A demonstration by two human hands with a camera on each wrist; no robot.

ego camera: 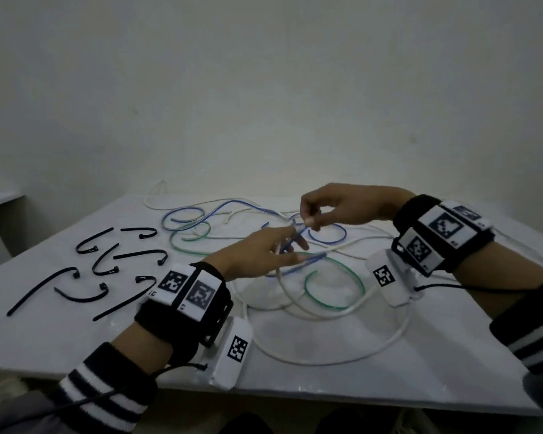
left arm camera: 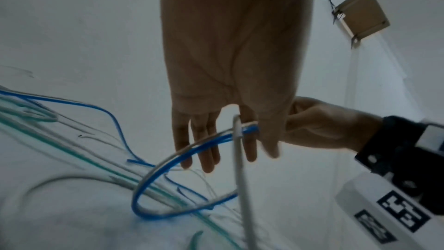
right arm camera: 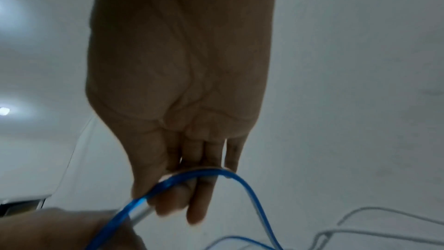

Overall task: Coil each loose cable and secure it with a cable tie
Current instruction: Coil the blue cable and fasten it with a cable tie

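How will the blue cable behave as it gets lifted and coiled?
Probably springy: the blue cable holds an open loop under the left hand. Likely light, since the right hand lifts it by a fingertip pinch. It may snag on the white cable crossing it.

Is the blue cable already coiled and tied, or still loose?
Still loose and untied. The blue cable runs between the left hand and right hand, the rest sprawled on the table; cable ties lie unused.

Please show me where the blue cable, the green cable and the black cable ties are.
blue cable (left arm camera: 153, 172): left wrist view, curve of its loop.
green cable (ego camera: 356, 278): head view, right side of its loop.
black cable ties (ego camera: 138, 254): head view, middle tie's strap.
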